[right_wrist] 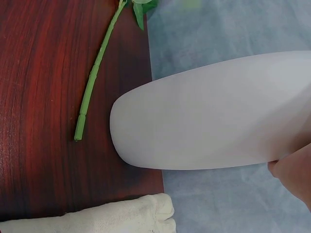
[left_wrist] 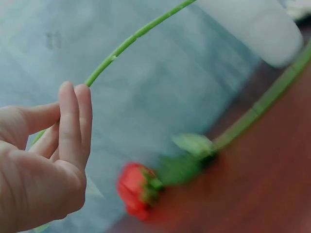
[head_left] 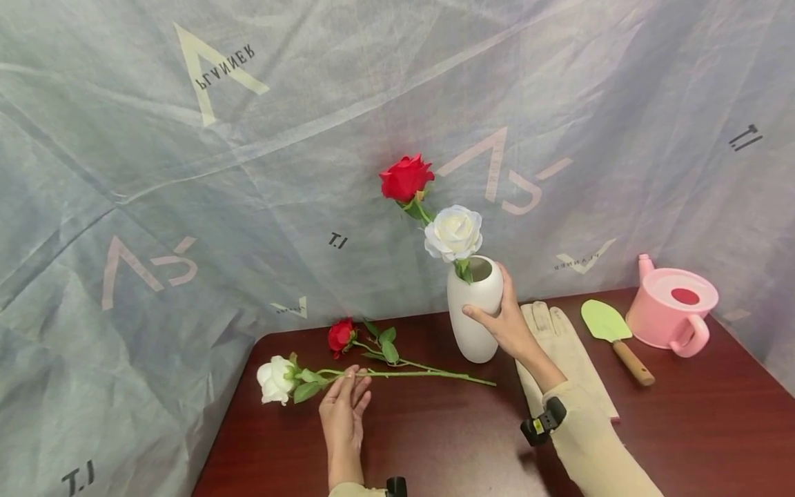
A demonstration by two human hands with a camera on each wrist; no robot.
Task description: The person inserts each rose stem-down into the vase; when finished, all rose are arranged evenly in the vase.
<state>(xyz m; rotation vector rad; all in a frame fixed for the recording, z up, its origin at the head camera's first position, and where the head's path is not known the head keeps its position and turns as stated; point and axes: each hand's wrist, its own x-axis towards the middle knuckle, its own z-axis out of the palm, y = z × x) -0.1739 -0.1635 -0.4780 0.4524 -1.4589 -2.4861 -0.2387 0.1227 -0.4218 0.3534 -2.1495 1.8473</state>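
Note:
My left hand (head_left: 344, 411) pinches the green stem of a white rose (head_left: 275, 380), whose bloom points left and whose stem reaches toward the vase. In the left wrist view, the stem (left_wrist: 138, 35) passes between thumb and fingertips. My right hand (head_left: 511, 319) grips a white vase (head_left: 470, 330) from its right side, thumb across the front. Another white rose (head_left: 454, 233) and a red rose (head_left: 406, 179) stand in the vase, leaning left. Behind the pinched stem, a second red rose (head_left: 341, 336) lies on the table, its leaves spread beside it.
Right of the vase lie pale work gloves (head_left: 571, 362), then a trowel (head_left: 606, 321) with a green blade and wooden handle. A pink watering can (head_left: 667, 310) stands at the far right. Grey printed cloth (head_left: 298, 172) hangs behind the dark red table (head_left: 447, 442).

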